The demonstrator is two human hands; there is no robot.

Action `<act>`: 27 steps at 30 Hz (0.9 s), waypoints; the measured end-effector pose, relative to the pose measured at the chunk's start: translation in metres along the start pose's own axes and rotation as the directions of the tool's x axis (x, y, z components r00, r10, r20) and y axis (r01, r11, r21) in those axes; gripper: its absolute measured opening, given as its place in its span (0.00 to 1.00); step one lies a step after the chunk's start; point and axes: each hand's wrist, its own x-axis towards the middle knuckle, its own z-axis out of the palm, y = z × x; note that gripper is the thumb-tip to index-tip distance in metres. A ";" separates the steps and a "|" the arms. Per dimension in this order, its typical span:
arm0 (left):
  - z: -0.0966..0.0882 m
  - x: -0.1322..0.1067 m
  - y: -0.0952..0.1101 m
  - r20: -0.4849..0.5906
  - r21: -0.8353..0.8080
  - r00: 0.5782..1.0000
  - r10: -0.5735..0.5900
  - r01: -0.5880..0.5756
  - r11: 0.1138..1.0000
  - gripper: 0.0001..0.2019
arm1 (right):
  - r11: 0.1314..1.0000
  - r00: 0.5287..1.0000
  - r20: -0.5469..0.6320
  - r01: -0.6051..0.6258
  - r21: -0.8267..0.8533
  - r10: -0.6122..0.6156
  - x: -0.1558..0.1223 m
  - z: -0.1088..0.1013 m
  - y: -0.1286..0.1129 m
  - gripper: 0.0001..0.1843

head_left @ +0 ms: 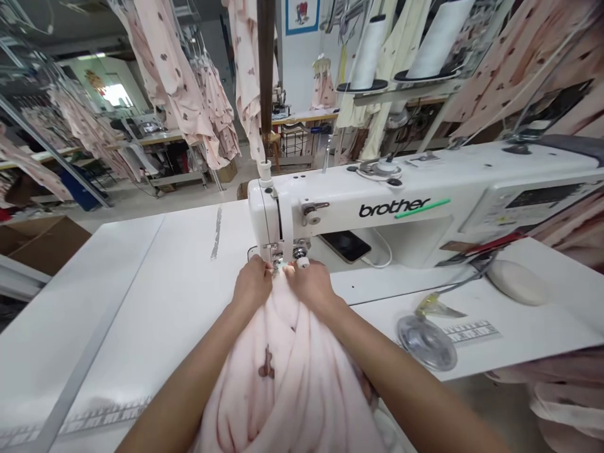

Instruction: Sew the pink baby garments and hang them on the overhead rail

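Pale pink fabric (283, 352) with dark brown motifs runs from the needle area of a white sewing machine (340, 207) down over the table's front edge. My left hand (255, 278) pinches the fabric just left of the presser foot (276, 263). On the other side, my right hand (310, 282) grips it close to the foot, partly under the machine's head. Fingertips of both hands are partly hidden by the cloth and machine parts. The fabric is bunched into folds between my forearms.
A phone (346, 245) with a white cable lies under the machine arm. At right are a clear round plastic piece (427, 343), a yellow-handled blade (438, 306) and a beige oval object (516, 282). Thread cones (370, 56) stand behind; pink garments (174, 82) hang around.
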 end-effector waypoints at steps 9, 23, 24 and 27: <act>-0.001 0.004 0.000 -0.032 -0.015 0.999 -0.030 0.030 0.999 0.04 | 0.999 0.998 -0.051 0.031 -0.023 -0.032 0.002 0.007 0.000 0.11; -0.007 0.001 -0.003 -0.021 -0.074 1.000 0.021 -0.023 0.997 0.09 | 0.998 0.999 -0.045 0.015 0.057 -0.013 0.004 0.003 -0.002 0.12; -0.009 0.001 -0.003 -0.020 -0.078 1.000 0.021 -0.023 0.997 0.08 | 0.997 0.999 -0.045 0.021 0.071 -0.018 0.002 0.002 -0.001 0.12; -0.011 0.002 -0.003 -0.019 -0.092 1.000 0.013 -0.015 0.996 0.08 | 0.990 0.998 -0.049 0.057 0.131 -0.051 -0.004 -0.003 0.005 0.13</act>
